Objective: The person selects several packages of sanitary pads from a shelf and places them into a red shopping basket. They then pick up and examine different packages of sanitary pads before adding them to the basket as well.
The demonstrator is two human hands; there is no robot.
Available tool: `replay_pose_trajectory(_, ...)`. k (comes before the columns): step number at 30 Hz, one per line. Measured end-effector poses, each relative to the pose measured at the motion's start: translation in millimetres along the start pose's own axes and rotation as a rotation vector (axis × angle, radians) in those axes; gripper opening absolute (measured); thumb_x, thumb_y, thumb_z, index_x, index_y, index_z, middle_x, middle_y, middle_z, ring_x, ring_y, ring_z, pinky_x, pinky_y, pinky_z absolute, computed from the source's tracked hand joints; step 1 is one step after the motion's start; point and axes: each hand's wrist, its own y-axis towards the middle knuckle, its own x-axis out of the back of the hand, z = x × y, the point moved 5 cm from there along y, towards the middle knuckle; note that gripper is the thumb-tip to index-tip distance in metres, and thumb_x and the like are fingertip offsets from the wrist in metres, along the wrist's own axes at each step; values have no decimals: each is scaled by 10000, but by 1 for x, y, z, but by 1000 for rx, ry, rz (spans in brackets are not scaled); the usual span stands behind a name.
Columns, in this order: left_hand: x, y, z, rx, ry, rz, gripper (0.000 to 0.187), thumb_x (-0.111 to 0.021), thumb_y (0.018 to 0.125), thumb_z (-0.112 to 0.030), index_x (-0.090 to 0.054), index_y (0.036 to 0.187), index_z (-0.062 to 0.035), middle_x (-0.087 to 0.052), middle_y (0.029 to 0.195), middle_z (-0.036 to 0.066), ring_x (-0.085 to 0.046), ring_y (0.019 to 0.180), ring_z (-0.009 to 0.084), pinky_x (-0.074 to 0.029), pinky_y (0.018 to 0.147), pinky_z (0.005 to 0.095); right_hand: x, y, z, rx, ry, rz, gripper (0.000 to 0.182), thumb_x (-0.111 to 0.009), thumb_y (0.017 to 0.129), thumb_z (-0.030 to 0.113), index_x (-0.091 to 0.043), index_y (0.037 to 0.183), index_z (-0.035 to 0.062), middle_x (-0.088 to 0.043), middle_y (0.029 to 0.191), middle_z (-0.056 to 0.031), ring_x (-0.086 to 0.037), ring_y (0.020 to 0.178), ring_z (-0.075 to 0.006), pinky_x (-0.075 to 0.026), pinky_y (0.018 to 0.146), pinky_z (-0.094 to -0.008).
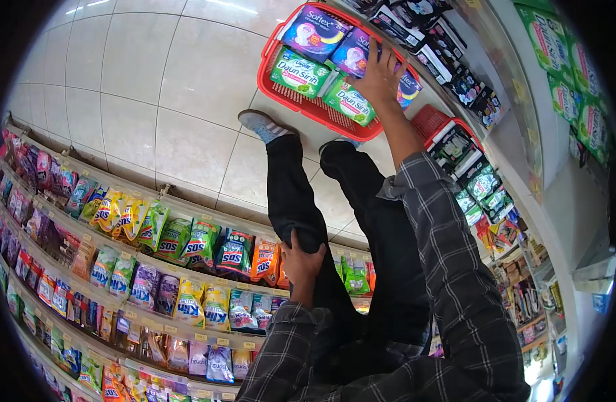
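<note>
My right hand (380, 82) reaches into a red shopping basket (266, 61) on the floor. Its fingers are spread over a purple Softex sanitary pad pack (351, 52), and another purple pack (408, 90) shows partly beneath the hand. Also in the basket lie a purple Softex pack (314, 32) at the far left corner and two green Daun Sirih packs (298, 72) along the near side. With fingers apart, my left hand (301, 264) rests on my knee and holds nothing.
Shelves of colourful SOS and Klin pouches (200, 242) curve along the left and below. A second red basket (430, 124) with packs stands by the right-hand shelf. Dark packs (442, 53) line that shelf's edge. Tiled floor (130, 74) spreads at the upper left.
</note>
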Motion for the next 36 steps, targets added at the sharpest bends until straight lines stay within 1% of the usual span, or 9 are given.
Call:
replay_pose_trajectory(5,4,5,1,-14,-1,5,939,-767,676,-523,-407,1472,-179,-461,1345,269,-517,1217,462,-490,964,512,8,5,58,266,147,-58,1146,-828,661,575,-208,1567,248,-205,1592,-192,-183,1475,-425,-84,1114,-746)
replay_pose_trajectory(13,15,19,4,-97,-9,-43,922,-771,668,-517,-431,1459,-187,-463,1331,239,-518,1204,458,-502,936,528,-17,34,53,72,63,22,938,-810,748,411,-298,1529,333,-230,1603,-118,-183,1491,-367,-87,1143,-712)
replay_pose_trajectory(17,19,23,8,-73,-16,21,920,-775,670,-508,-429,1463,-193,-459,1345,236,-512,1220,459,-507,936,525,-17,28,49,145,126,-35,1094,-838,686,493,-217,1566,298,-200,1611,-155,-158,1494,-394,-97,1144,-701)
replay_pose_trajectory(19,21,24,10,-73,-13,17,921,-777,672,-502,-425,1465,-194,-457,1353,234,-510,1227,460,-507,939,523,-10,22,45,80,36,-62,1219,-844,631,579,-168,1579,216,-187,1610,-192,-148,1487,-433,-109,1149,-686)
replay_pose_trajectory(24,26,26,11,-69,-25,27,913,-786,678,-485,-424,1464,-192,-455,1357,235,-516,1224,460,-502,951,521,-19,30,33,8,137,74,1235,-872,620,518,-172,1560,129,-227,1590,-197,-164,1487,-398,-140,1146,-691)
replay_pose_trajectory(30,30,26,11,-75,-41,37,915,-791,685,-490,-417,1464,-191,-459,1350,235,-535,1208,448,-505,945,518,-4,22,49,-25,121,15,1189,-855,666,472,-156,1568,137,-234,1582,-197,-223,1475,-363,-129,1136,-702)
replay_pose_trajectory(33,35,18,10,-51,-47,65,924,-791,685,-504,-412,1467,-190,-456,1358,241,-545,1201,441,-506,943,517,26,-15,67,2,140,11,1061,-812,733,438,-218,1542,96,-313,1530,-223,-280,1447,-371,-141,1137,-693)
replay_pose_trajectory(35,43,15,3,-58,-81,61,935,-791,685,-514,-406,1473,-189,-450,1367,251,-552,1193,442,-507,942,517,24,-63,60,95,122,135,805,-706,846,401,-358,1475,40,-443,1432,-221,-398,1367,-374,-162,1134,-682)
replay_pose_trajectory(36,45,12,4,-69,-104,47,943,-791,684,-518,-400,1477,-189,-447,1370,259,-556,1187,444,-508,942,518,32,-101,54,154,149,73,526,-599,921,355,-535,1300,-5,-574,1273,-215,-513,1248,-370,-185,1127,-675)
